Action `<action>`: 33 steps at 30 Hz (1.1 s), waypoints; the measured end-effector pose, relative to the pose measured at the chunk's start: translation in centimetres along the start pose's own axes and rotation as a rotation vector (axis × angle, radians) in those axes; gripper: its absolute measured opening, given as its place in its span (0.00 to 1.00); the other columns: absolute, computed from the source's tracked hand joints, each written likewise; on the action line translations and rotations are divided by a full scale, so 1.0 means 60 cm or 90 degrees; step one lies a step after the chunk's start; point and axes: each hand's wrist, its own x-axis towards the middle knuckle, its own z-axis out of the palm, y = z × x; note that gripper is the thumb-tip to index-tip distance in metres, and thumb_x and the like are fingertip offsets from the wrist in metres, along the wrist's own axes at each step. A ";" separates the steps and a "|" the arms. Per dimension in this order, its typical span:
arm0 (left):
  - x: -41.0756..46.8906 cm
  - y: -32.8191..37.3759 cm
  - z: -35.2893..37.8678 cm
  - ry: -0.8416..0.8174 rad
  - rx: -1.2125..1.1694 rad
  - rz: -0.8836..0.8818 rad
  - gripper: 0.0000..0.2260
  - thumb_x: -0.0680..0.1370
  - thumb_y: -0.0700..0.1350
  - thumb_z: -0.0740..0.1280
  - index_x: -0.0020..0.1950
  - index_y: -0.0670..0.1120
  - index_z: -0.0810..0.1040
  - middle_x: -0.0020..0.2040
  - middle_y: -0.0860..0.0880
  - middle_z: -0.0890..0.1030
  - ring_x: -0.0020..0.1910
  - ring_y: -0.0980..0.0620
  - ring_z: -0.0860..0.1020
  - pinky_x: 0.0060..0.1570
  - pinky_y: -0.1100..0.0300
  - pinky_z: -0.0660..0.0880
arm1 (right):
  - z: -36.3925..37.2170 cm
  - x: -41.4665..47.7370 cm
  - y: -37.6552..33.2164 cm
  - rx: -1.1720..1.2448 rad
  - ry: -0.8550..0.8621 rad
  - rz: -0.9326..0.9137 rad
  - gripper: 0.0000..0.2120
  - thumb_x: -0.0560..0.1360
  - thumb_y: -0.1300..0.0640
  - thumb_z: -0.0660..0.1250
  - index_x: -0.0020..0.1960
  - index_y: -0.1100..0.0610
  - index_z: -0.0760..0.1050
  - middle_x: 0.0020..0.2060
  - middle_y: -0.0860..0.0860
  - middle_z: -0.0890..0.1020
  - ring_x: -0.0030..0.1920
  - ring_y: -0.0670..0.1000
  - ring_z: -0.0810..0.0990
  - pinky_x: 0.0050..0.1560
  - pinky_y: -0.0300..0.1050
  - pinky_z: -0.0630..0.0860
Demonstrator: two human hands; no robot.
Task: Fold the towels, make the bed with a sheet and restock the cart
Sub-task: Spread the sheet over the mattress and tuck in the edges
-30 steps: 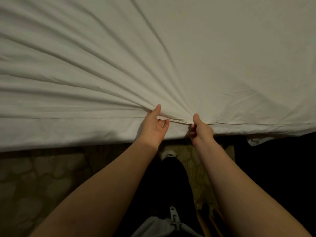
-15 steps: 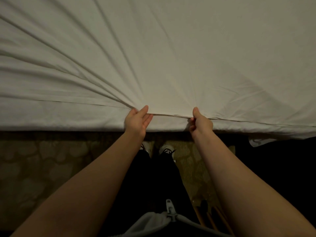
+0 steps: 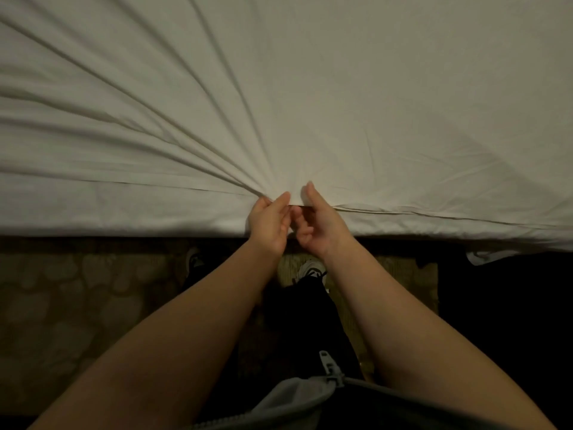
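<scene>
A white sheet (image 3: 310,88) is spread over the bed and fills the upper half of the head view. Long creases fan out from the left and run together at the near edge. There my left hand (image 3: 268,221) grips the bunched edge of the sheet, thumb on top. My right hand (image 3: 319,225) is right beside it, almost touching. Its thumb lies on the sheet's hem (image 3: 403,212) and its fingers are curled underneath.
The mattress side (image 3: 108,212) drops to a patterned carpet (image 3: 77,290). My shoes (image 3: 311,270) stand close to the bed. The floor at the right is dark, and a bit of white cloth (image 3: 483,256) hangs below the bed's edge there.
My left hand has slid right along the sheet's edge until it nearly meets my right hand, gathering the creases to one point. My right hand has stayed at the hem.
</scene>
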 end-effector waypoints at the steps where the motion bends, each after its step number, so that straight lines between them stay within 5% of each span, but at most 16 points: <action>1: -0.002 0.002 0.001 -0.005 -0.007 -0.012 0.08 0.78 0.32 0.63 0.42 0.43 0.70 0.37 0.44 0.77 0.30 0.55 0.78 0.31 0.65 0.77 | 0.019 0.003 0.011 0.020 0.028 -0.016 0.12 0.74 0.49 0.70 0.43 0.57 0.74 0.27 0.48 0.75 0.21 0.41 0.72 0.15 0.31 0.59; 4: -0.005 0.015 0.002 -0.014 -0.002 -0.072 0.08 0.78 0.33 0.62 0.42 0.43 0.68 0.35 0.44 0.74 0.25 0.54 0.75 0.27 0.64 0.75 | 0.045 0.012 0.029 0.037 0.170 -0.122 0.11 0.75 0.55 0.70 0.38 0.59 0.72 0.20 0.48 0.72 0.17 0.43 0.69 0.18 0.34 0.65; 10: 0.016 0.093 -0.024 -0.068 -0.034 -0.178 0.04 0.78 0.37 0.64 0.49 0.47 0.74 0.48 0.46 0.79 0.46 0.51 0.78 0.49 0.59 0.75 | 0.060 0.019 0.044 0.045 0.293 -0.209 0.13 0.77 0.55 0.67 0.37 0.59 0.70 0.16 0.46 0.71 0.16 0.42 0.68 0.16 0.33 0.60; 15: 0.030 0.162 -0.075 -0.117 -0.002 -0.270 0.08 0.77 0.43 0.66 0.56 0.48 0.76 0.61 0.48 0.77 0.58 0.50 0.74 0.56 0.57 0.69 | 0.072 0.027 0.053 0.112 0.333 -0.210 0.11 0.77 0.54 0.67 0.40 0.59 0.70 0.26 0.50 0.71 0.16 0.41 0.67 0.16 0.33 0.60; 20: 0.032 0.194 -0.113 -0.091 -0.006 -0.255 0.04 0.78 0.41 0.65 0.51 0.45 0.74 0.50 0.47 0.79 0.51 0.50 0.77 0.56 0.56 0.71 | 0.081 0.022 0.056 0.121 0.349 -0.215 0.11 0.77 0.54 0.67 0.40 0.58 0.70 0.29 0.50 0.71 0.15 0.41 0.67 0.16 0.32 0.59; 33: 0.033 0.177 -0.153 -0.034 0.067 -0.102 0.05 0.78 0.35 0.64 0.48 0.44 0.74 0.48 0.48 0.78 0.47 0.53 0.78 0.60 0.59 0.73 | 0.064 0.039 0.053 0.083 0.351 -0.219 0.09 0.76 0.54 0.69 0.42 0.58 0.72 0.29 0.49 0.74 0.22 0.41 0.71 0.18 0.34 0.62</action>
